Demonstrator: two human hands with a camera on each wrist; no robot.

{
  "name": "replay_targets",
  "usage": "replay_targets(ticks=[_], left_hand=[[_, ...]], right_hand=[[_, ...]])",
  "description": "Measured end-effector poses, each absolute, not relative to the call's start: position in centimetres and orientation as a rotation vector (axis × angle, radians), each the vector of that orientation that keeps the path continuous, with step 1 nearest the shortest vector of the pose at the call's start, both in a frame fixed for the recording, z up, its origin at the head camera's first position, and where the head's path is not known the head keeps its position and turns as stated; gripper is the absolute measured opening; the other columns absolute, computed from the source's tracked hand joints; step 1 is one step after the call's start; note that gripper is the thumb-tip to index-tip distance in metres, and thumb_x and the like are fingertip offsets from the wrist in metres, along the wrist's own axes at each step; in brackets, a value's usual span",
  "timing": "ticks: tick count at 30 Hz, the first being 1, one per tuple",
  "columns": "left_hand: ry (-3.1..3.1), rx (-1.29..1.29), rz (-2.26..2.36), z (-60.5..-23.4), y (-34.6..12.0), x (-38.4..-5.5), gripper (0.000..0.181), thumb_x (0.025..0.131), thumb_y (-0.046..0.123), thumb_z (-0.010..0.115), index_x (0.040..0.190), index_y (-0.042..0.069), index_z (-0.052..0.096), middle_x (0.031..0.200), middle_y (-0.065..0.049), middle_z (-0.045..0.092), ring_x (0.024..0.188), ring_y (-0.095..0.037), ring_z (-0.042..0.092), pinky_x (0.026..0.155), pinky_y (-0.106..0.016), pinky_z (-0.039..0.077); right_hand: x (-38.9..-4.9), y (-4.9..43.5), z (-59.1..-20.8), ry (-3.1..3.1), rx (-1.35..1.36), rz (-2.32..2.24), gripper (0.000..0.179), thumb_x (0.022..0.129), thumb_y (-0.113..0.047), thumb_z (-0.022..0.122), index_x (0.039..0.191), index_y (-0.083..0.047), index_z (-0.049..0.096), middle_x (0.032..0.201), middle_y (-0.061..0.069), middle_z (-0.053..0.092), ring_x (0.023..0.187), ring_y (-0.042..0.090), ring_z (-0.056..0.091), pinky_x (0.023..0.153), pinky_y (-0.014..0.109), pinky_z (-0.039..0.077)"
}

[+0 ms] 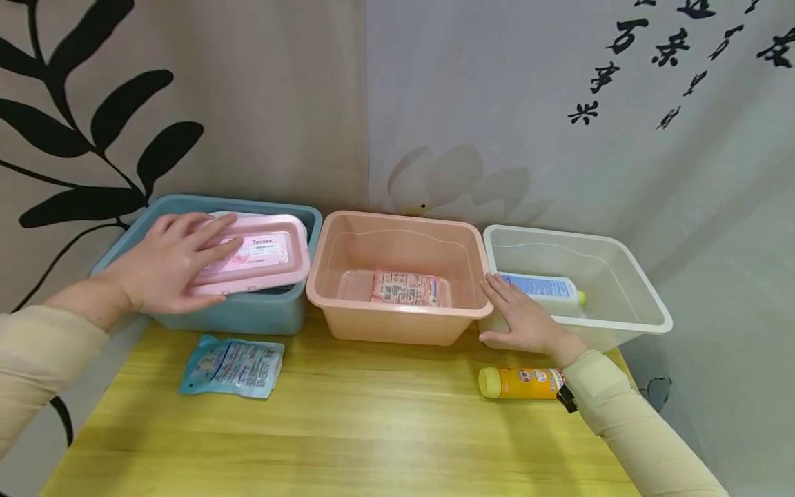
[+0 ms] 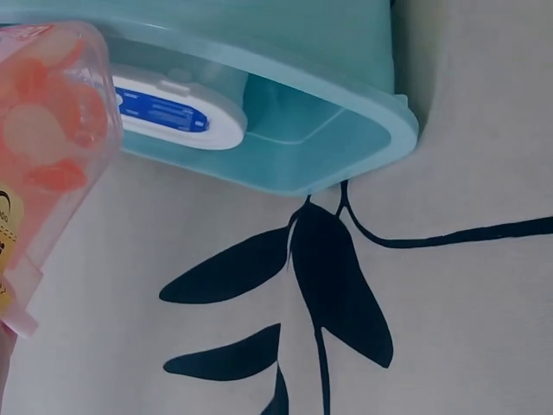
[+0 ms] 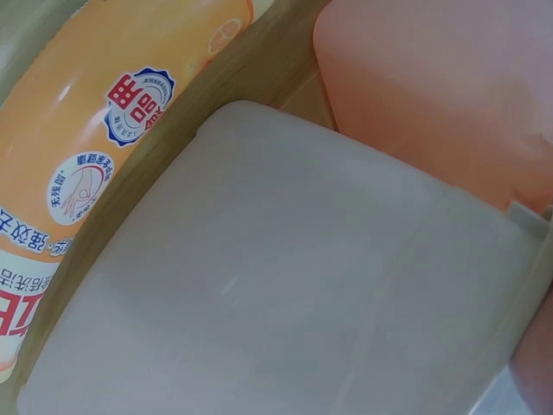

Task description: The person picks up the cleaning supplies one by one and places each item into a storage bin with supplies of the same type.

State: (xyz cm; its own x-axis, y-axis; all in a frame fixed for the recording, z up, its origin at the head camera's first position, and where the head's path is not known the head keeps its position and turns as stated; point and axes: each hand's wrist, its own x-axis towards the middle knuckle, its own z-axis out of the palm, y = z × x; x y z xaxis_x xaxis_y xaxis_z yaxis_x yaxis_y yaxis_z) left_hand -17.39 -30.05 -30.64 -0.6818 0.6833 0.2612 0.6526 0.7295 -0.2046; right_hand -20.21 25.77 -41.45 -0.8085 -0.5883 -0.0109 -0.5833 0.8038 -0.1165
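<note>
My left hand (image 1: 163,261) grips a pink-lidded plastic box (image 1: 267,254) over the blue bin (image 1: 236,317), with fingers across the lid and the thumb along its near edge. In the left wrist view, the box's clear side (image 2: 56,130) shows pink and orange contents. A white package with a blue label (image 2: 168,112) lies inside the blue bin, largely covered by the box in the head view. At the white bin's (image 1: 646,321) near left corner, my right hand (image 1: 528,319) rests with extended fingers on the rim, holding nothing.
The peach bin (image 1: 397,324) between them contains a pink packet (image 1: 406,288). Inside the white bin lies a white bottle with a blue label (image 1: 546,290). On the wooden table (image 1: 373,428) are a blue pouch (image 1: 234,367) and a yellow-orange bottle (image 1: 522,383), below my right wrist.
</note>
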Motion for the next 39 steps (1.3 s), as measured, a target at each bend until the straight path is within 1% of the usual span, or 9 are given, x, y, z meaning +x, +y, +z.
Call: replay_targets(ticks=[7,14,18,28,32,36,39], left_hand=[[-2.675,-1.031,0.179,-30.7,-30.1,-18.6,0.079,0.066,0.05,0.07,0.131,0.006,0.054,0.145,-0.021,0.035,0.12,-0.04,0.034,0.093,-0.058,0.029],[-2.733,-1.07,0.216,-31.1,-29.8,-19.6,0.077,0.069,0.049,0.07,0.133,0.009,0.053,0.146,-0.018,0.034,0.123,-0.039,0.032,0.097,-0.057,0.027],[-2.746,-1.071,0.253,-31.4,-30.0,-20.0,0.077,0.069,0.049,0.072,0.132,0.009,0.053,0.146,-0.019,0.035,0.123,-0.04,0.032,0.098,-0.057,0.027],[-2.826,-1.007,0.251,-31.5,-30.6,-20.7,0.08,0.07,0.05,0.071,0.136,0.01,0.049,0.149,-0.018,0.031,0.124,-0.042,0.031,0.098,-0.06,0.027],[-2.848,-0.962,0.175,-31.4,-30.8,-20.9,0.079,0.07,0.049,0.071,0.134,0.009,0.051,0.147,-0.02,0.032,0.123,-0.041,0.032,0.097,-0.061,0.028],[-2.922,-0.91,0.129,-31.2,-30.6,-21.3,0.083,0.071,0.053,0.07,0.137,0.008,0.048,0.148,-0.022,0.03,0.125,-0.041,0.03,0.099,-0.062,0.026],[-3.012,-0.859,0.122,-30.9,-30.4,-21.6,0.089,0.07,0.056,0.069,0.141,0.009,0.042,0.151,-0.022,0.025,0.127,-0.042,0.027,0.101,-0.063,0.025]], right_hand=[[-20.1,25.6,-41.3,2.942,-0.942,-0.172,0.099,0.079,-0.06,0.06,0.15,-0.005,0.018,0.157,0.015,0.013,0.145,0.034,0.013,0.116,0.048,0.016],[-20.1,25.8,-41.8,2.957,-0.951,-0.172,0.099,0.079,-0.06,0.061,0.149,-0.004,0.019,0.157,0.016,0.015,0.144,0.034,0.015,0.116,0.049,0.017],[-20.2,25.8,-41.9,2.963,-0.972,-0.18,0.099,0.078,-0.059,0.062,0.149,-0.003,0.02,0.156,0.016,0.015,0.144,0.035,0.015,0.115,0.05,0.018],[-20.3,25.8,-41.9,2.967,-0.971,-0.166,0.1,0.079,-0.063,0.059,0.149,-0.004,0.019,0.157,0.016,0.015,0.144,0.034,0.015,0.115,0.051,0.019],[-20.2,25.7,-41.9,2.962,-0.959,-0.163,0.099,0.079,-0.06,0.061,0.149,-0.004,0.018,0.157,0.016,0.014,0.144,0.034,0.014,0.115,0.05,0.018],[-20.2,25.6,-41.7,2.958,-0.94,-0.178,0.098,0.078,-0.053,0.065,0.149,-0.004,0.019,0.157,0.015,0.014,0.145,0.033,0.013,0.116,0.05,0.017],[-20.1,25.5,-41.6,2.956,-0.937,-0.177,0.098,0.079,-0.054,0.064,0.149,-0.003,0.019,0.157,0.015,0.014,0.145,0.034,0.013,0.116,0.05,0.017]])
